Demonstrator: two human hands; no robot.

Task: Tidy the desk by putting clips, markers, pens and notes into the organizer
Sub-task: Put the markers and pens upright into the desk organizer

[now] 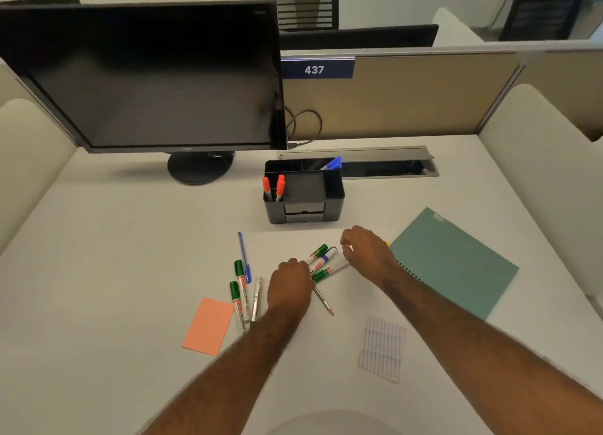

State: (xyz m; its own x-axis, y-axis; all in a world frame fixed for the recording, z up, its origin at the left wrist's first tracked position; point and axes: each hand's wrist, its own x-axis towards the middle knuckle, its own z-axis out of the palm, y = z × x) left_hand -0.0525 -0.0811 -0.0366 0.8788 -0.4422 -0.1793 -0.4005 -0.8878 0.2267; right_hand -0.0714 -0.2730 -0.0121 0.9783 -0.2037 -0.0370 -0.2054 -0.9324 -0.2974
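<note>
Three markers [321, 262], two green and one blue, lie bunched in the middle of the desk. My left hand [288, 287] is curled over their near ends and grips them. My right hand [367, 255] hovers at their far ends, fingers loosely curved and fingertips touching the tips. A pencil [323, 303] pokes out beside my left hand. Left of it lie two green markers [238, 287], a blue pen [244, 256] and a silver pen [256, 299]. An orange note [208, 325] lies near left. The black organizer [334, 189] holds two red markers [273, 188] and a blue one [333, 163].
A teal spiral notebook [456, 261] lies right of my right hand. A small printed sheet [381, 348] sits near right. A monitor [146, 75] stands at the back left, and an open cable tray [385, 166] runs behind the organizer. Partition walls enclose the desk.
</note>
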